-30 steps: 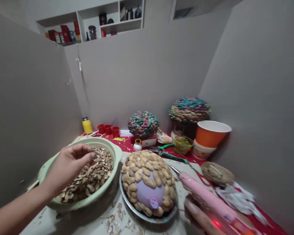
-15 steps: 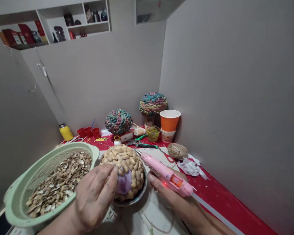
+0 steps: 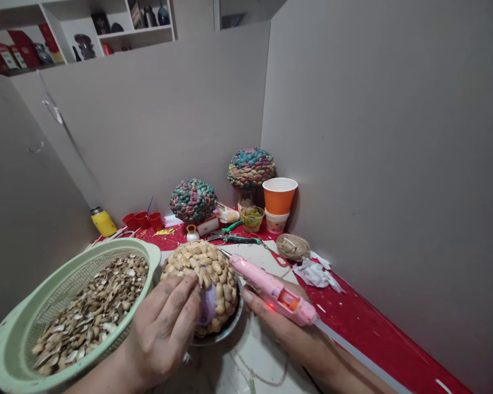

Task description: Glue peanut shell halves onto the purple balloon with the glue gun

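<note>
A purple ball covered in peanut shells sits on a metal plate in front of me. My left hand rests against its near side, fingertips pressed on the bare purple patch; whether a shell is under them I cannot make out. My right hand grips a pink glue gun with a red light on; its nozzle points at the ball's right side. A pale green colander full of peanut shells stands at my left.
Two painted shell balls, an orange paper cup, small red cups, a yellow jar, scissors, a twine coil and crumpled paper lie on the red cloth. Grey partition walls close in on all sides.
My left hand left the colander and came to the ball's near side. My right hand brought the glue gun closer to the ball. The view swung right and down.
</note>
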`<move>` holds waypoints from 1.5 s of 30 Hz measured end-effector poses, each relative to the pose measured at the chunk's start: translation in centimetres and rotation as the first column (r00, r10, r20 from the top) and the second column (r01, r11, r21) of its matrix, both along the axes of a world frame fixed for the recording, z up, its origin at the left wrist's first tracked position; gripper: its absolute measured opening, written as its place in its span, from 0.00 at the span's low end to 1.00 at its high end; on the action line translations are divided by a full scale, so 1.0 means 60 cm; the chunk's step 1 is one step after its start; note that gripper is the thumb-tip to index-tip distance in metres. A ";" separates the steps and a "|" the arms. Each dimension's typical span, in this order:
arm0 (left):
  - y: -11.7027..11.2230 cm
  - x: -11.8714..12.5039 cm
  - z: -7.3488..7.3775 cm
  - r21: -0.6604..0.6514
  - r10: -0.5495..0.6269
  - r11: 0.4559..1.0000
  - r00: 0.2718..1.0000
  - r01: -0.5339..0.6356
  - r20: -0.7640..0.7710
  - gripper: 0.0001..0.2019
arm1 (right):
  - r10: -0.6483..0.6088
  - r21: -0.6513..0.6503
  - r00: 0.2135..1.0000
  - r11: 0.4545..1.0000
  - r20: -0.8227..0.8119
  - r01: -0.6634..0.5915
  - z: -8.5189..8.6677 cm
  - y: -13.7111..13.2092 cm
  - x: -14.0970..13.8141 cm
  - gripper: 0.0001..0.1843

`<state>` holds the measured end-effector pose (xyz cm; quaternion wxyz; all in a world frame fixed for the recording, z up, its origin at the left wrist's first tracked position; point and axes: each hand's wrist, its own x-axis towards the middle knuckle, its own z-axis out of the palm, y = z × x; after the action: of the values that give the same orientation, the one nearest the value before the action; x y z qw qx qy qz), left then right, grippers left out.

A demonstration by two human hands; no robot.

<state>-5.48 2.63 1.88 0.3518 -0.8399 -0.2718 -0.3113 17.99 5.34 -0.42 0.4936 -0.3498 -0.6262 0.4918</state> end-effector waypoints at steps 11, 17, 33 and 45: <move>0.007 0.024 0.010 -0.245 0.057 0.970 0.974 -0.002 0.220 0.07 | -0.043 0.019 0.998 0.999 0.045 0.042 0.001 -0.001 -0.002 0.15; 0.005 0.031 0.023 -0.369 0.113 0.930 0.945 0.009 0.307 0.09 | -0.011 0.016 1.000 1.000 0.017 0.010 0.006 -0.003 -0.002 0.17; 0.009 0.032 0.024 -0.349 0.191 0.936 0.907 -0.052 0.376 0.14 | -0.048 -0.002 0.999 0.999 0.015 0.048 0.009 -0.002 -0.003 0.17; 0.003 0.032 0.046 -0.347 0.175 0.934 0.959 -0.089 0.224 0.10 | -0.059 0.004 0.998 0.998 0.025 0.059 0.004 0.000 -0.002 0.17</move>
<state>-3.56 2.83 4.66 0.1876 -0.8205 -0.4193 -0.3402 17.88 5.31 -0.19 0.5007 -0.3736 -0.6225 0.4715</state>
